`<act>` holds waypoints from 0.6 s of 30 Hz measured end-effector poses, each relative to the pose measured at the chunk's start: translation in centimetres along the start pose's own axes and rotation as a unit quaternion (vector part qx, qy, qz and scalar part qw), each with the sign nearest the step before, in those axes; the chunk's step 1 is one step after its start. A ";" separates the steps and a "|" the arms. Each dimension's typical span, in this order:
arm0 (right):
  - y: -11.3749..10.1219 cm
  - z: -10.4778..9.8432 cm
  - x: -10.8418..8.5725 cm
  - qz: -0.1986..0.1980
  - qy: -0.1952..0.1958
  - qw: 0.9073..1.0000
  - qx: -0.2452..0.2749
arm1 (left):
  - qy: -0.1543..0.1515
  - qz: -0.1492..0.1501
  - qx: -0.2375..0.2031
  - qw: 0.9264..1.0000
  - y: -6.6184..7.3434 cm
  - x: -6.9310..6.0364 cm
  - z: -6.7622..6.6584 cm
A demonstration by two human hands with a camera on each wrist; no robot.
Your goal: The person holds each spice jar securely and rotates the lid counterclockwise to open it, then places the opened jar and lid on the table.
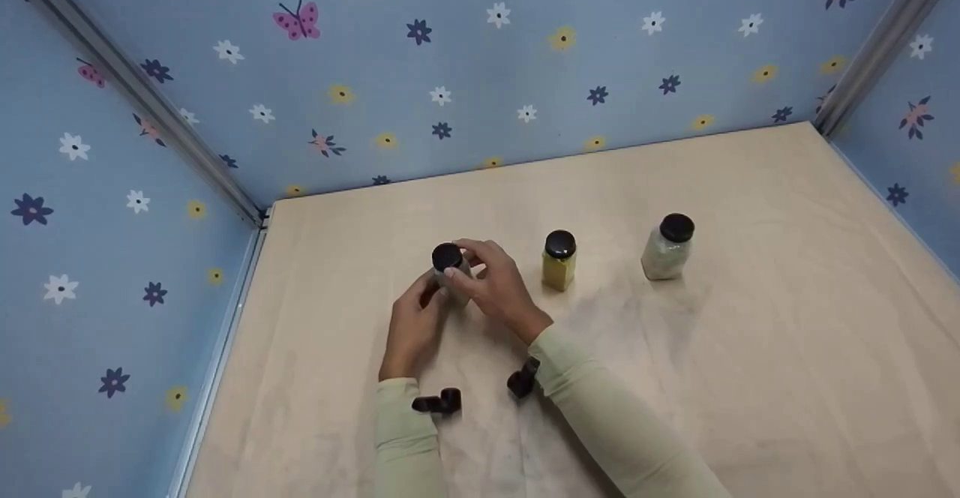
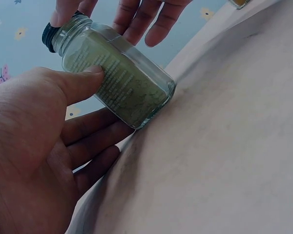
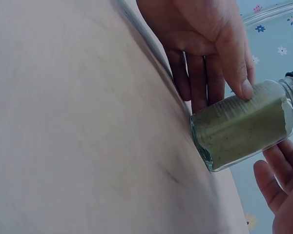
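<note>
A clear glass jar of green powder (image 2: 119, 73) with a black lid (image 1: 448, 256) stands upright on the table, left of its middle. Thumb and fingers of my left hand (image 1: 412, 325) hold the jar's body low down, the thumb over the printed text. At the top, my right hand (image 1: 499, 284) pinches the lid between thumb and fingers. Its other fingers spread beside the jar without closing round it, as the left wrist view shows. The lid sits at the neck; whether it is loose I cannot tell.
To the right stand a jar of yellow powder (image 1: 558, 269) and, farther right, a jar with pale contents (image 1: 665, 254), both black-capped. Blue flowered panels (image 1: 495, 63) border the cloth-covered table (image 1: 750, 378) behind and at both sides.
</note>
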State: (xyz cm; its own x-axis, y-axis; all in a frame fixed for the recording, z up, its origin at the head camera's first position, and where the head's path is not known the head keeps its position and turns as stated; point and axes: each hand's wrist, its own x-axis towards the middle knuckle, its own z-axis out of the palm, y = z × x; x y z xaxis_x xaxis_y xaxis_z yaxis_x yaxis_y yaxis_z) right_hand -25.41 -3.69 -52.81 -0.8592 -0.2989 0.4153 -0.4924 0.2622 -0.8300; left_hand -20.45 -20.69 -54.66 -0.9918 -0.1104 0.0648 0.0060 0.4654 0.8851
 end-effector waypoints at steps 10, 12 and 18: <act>0.0 0.0 -0.1 -0.011 0.038 0.999 0.029 | 0.000 -0.003 0.005 1.000 0.1 0.0 0.0; -0.1 -0.1 -0.1 -0.014 0.046 0.998 0.036 | 0.000 -0.003 0.005 1.000 0.0 0.0 0.0; -0.3 -0.3 -0.1 0.009 0.066 0.996 0.064 | 0.001 -0.005 0.003 1.000 0.0 0.0 0.1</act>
State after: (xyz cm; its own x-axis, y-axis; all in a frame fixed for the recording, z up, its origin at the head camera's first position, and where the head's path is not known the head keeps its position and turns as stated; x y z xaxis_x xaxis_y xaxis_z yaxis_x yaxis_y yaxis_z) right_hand -25.21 -3.48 -52.54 -0.8825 -0.1705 0.4384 -0.4626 0.1453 -0.8746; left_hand -20.44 -20.64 -54.73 -0.9916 -0.1158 0.0568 -0.0043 0.4698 0.8828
